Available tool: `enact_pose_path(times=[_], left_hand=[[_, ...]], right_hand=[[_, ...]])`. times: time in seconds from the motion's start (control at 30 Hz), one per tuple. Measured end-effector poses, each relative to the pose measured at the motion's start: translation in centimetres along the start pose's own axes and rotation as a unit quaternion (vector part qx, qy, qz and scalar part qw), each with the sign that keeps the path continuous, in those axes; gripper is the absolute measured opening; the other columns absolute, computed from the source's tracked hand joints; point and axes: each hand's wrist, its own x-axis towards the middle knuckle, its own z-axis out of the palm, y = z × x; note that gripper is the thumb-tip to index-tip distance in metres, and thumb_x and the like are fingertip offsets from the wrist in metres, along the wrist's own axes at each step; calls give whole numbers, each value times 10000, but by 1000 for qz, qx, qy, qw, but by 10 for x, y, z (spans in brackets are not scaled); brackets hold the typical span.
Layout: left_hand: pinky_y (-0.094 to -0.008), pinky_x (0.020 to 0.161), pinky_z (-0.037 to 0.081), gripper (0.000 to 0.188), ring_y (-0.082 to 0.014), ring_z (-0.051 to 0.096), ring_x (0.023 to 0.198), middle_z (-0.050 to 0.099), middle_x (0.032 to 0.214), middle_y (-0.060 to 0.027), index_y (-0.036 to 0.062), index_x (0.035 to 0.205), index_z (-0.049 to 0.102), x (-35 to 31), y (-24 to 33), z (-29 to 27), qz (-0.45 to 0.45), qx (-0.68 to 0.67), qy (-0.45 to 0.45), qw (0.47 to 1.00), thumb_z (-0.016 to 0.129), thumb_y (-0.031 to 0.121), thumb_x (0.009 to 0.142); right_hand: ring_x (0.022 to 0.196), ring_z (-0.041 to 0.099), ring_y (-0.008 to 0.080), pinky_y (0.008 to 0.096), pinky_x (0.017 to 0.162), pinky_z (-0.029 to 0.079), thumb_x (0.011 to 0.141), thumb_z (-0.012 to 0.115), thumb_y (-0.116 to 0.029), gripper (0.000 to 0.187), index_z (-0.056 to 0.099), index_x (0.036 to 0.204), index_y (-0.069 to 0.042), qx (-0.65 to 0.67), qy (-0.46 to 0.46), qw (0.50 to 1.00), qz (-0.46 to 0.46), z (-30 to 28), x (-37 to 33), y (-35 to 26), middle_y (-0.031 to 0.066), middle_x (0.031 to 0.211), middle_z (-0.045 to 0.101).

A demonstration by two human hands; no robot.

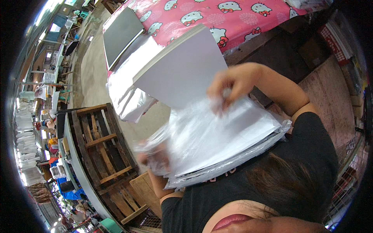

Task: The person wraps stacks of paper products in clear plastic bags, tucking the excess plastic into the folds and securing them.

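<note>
A clear plastic bag (233, 132) with flat white sheets in it leans against my body. My right hand (233, 85) is raised over its far right part, smeared by motion, with the fingers curled together on a bit of the plastic. At the bag's left end, my left hand (155, 157) grips the crinkled film, which partly covers the fingers. Just beyond the bag stands a thick stack of white sheets (182, 66), tilted, its lower edge hidden behind the plastic.
A table with a pink patterned cover (241, 15) lies ahead. On it rest a dark grey flat panel (122, 37) and white plastic-wrapped bundles (130, 95). A wooden pallet (103, 143) stands at my left. Farther left are racks of white goods (29, 147).
</note>
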Motion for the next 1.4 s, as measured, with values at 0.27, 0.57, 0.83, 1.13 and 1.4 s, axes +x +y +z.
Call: enact_pose_path(times=[0.27,0.57,0.83,1.13,1.4], left_hand=[[-405,795,517,331,-237,616,931,618,1061,-176,17,1099,589,69,88,97,-50,33,-11,998,661,181,821],[-434,818,517,554,-301,612,966,552,1161,-256,-71,1224,453,72,65,68,-60,162,-60,983,621,290,839],[-338,745,476,561,-236,595,843,612,990,-161,-98,1148,505,80,62,64,110,37,187,975,628,237,716],[-193,471,316,442,-36,367,532,453,658,40,0,1253,464,175,116,108,227,262,456,820,447,-6,812],[-209,448,346,492,-61,410,495,518,621,-8,-19,1280,463,123,103,140,209,360,418,807,461,-21,788]], right_hand=[[670,563,111,278,653,469,879,608,-165,148,614,906,-20,-133,-33,970,200,-16,-20,-13,36,784,626],[817,622,110,268,743,520,865,627,-200,264,571,1072,-45,267,288,919,-31,-25,-24,-9,53,905,619],[778,609,105,284,738,503,787,626,-43,425,500,1188,23,202,280,926,-155,-23,-37,-18,110,1343,439],[880,554,189,295,816,462,711,521,55,552,531,1244,-90,-416,445,792,-48,-38,1,-26,111,1012,562],[792,583,229,295,696,486,742,566,13,468,542,1202,-74,-578,426,695,-35,-3,-32,-23,113,911,545]])
